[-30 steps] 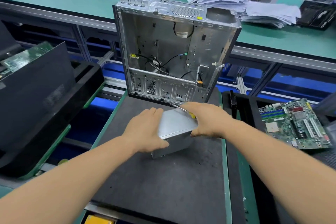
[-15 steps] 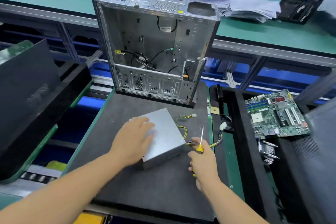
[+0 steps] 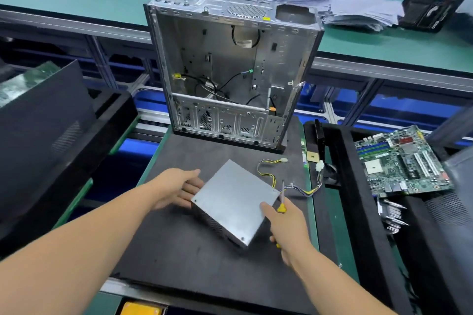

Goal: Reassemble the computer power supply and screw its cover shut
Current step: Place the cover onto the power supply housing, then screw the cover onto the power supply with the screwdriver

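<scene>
The silver power supply (image 3: 234, 201) lies flat on the dark mat (image 3: 179, 258), its plain cover facing up and its yellow and black cables (image 3: 297, 188) trailing to the right. My left hand (image 3: 183, 188) rests with straight fingers against the box's left side. My right hand (image 3: 286, 222) grips a yellow-handled screwdriver (image 3: 282, 202) with the shaft pointing up, and its forefinger touches the cover's right edge.
An empty metal computer case (image 3: 230, 71) stands upright at the mat's far edge. A green motherboard (image 3: 401, 161) lies in a black tray on the right. Black covers (image 3: 46, 135) lean at the left. Paper stacks (image 3: 332, 2) sit on the far green bench.
The power supply has been pulled away from the case and turned on the mat. My left hand slid from its top to its left side. My right hand moved to the right edge with the screwdriver.
</scene>
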